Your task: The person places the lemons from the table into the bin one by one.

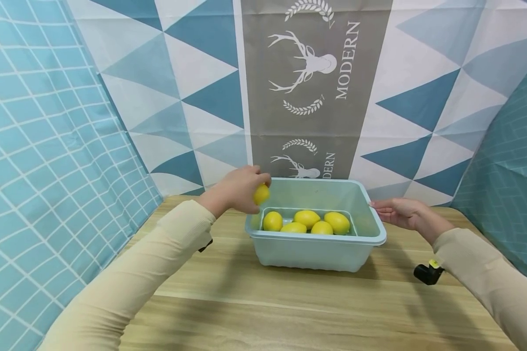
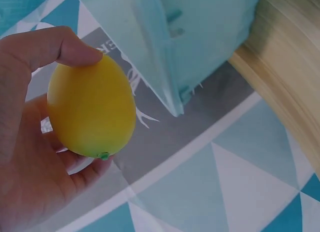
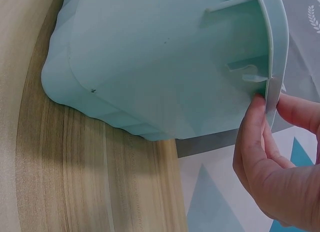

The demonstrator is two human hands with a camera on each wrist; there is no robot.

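My left hand (image 1: pixel 242 189) grips a yellow lemon (image 2: pixel 92 107) with a green stem end, thumb on one side and fingers on the other. That lemon is held up at the left rim of a pale blue-green plastic bin (image 1: pixel 307 251). Several more lemons (image 1: pixel 306 218) lie together on the bin's floor. On the opposite side, my right hand (image 1: pixel 401 213) pinches the bin's rim (image 3: pixel 275 87) between thumb and fingertips, as the right wrist view shows. The bin stands upright on the wooden table.
The wooden table (image 1: pixel 246 312) reaches back to a patterned cloth wall (image 1: pixel 211 92) close behind the bin. A blue tiled cloth (image 1: pixel 39 146) hangs at the left and a teal one (image 1: pixel 509 146) at the right. A black wrist device (image 1: pixel 428 274) shows beside the right sleeve.
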